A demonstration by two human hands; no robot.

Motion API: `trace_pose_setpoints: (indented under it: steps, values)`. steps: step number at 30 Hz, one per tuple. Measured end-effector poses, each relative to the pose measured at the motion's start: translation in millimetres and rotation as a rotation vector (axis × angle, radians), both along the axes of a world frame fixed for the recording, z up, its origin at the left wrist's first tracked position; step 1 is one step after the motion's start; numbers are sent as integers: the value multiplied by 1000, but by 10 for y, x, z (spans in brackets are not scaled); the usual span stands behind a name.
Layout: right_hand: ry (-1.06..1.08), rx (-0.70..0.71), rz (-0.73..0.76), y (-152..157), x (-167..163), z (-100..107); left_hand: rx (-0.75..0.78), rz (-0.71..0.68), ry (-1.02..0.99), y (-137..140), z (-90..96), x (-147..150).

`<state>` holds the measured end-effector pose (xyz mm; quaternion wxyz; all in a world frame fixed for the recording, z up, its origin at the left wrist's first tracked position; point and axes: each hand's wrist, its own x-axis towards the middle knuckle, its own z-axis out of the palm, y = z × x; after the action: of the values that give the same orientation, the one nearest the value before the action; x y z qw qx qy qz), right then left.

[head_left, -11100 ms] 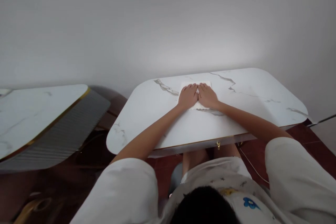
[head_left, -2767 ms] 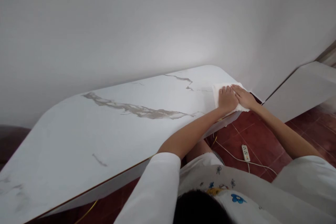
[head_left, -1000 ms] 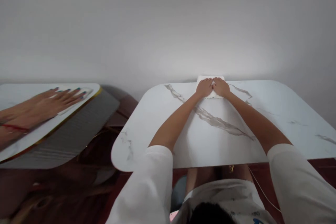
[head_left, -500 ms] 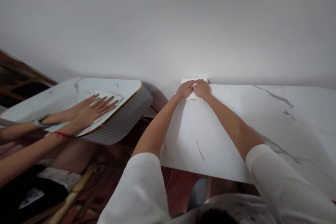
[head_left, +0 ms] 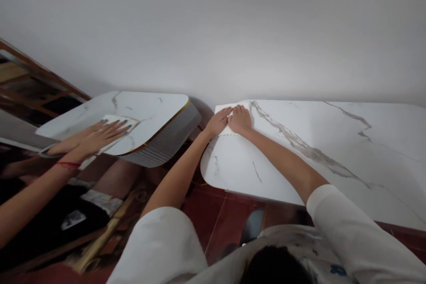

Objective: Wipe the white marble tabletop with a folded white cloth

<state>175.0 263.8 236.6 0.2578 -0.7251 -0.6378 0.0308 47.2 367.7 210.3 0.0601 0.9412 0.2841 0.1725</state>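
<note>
White table (head_left: 329, 124) before grey wall (head_left: 239, 31): cloth (head_left: 227, 131) on far left corner, under left hand (head_left: 219, 121) and right hand (head_left: 240, 119), laid flat and uncurled, covering without gripping; judged light, soft, easily creased, likely best held flat near its middle.

A softly lit grey wall (head_left: 213, 26) rises behind — below, a dark red tiled floor (head_left: 231, 219).

White tabletop (head_left: 333, 142) (grey-brown veins, rounded corners); white cloth (head_left: 229, 130) at far left corner.
</note>
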Motion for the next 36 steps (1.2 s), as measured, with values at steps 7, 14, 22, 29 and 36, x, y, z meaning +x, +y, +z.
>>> trace_pose_setpoints:
  steps: [7, 14, 22, 29, 36]
  values:
    - [2, -49, 108, -906, -476, 78, 96, 92, 77, -1099, 74, -569]
    - [-76, -38, 247, -1627, -484, 73, 134, 250, 168, -2029, 169, -598]
    - [-82, -56, 222, -1904, 67, 13, 78, 360, 57, -2422, 223, 156]
    - [-156, -45, 163, -1463, 456, 2, 96, 306, 35, -1953, 222, 598]
    - [-165, -8, 112, -744, 632, -27, 56, 253, -41, -1172, 242, 778]
